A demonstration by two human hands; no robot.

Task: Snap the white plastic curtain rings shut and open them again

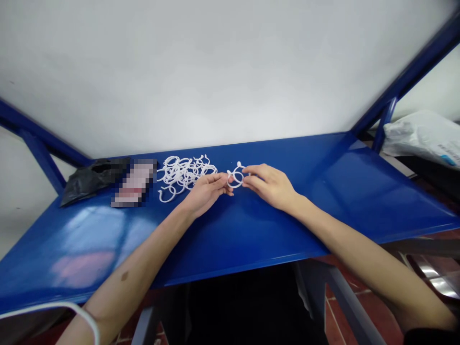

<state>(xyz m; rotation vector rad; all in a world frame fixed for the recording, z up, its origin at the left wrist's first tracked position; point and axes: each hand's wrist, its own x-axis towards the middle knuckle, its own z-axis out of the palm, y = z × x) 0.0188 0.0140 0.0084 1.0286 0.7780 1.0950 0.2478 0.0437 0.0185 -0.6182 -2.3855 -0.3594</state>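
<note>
In the head view, my left hand pinches a white plastic curtain ring between thumb and fingers. My right hand faces it, its thumb and fingertips closed on a second, similar ring with a small knob on it. The two rings overlap between my hands, just above the blue table; whether they are linked I cannot tell. Left of and behind my left hand lies a tangled pile of white rings, several of them with open ends. One ring sits at the pile's near edge.
On the table, a black plastic bag and a blurred-out flat item lie left of the pile. A pale wall rises behind. At the far right is a translucent plastic bag. A white cable crosses the near left corner.
</note>
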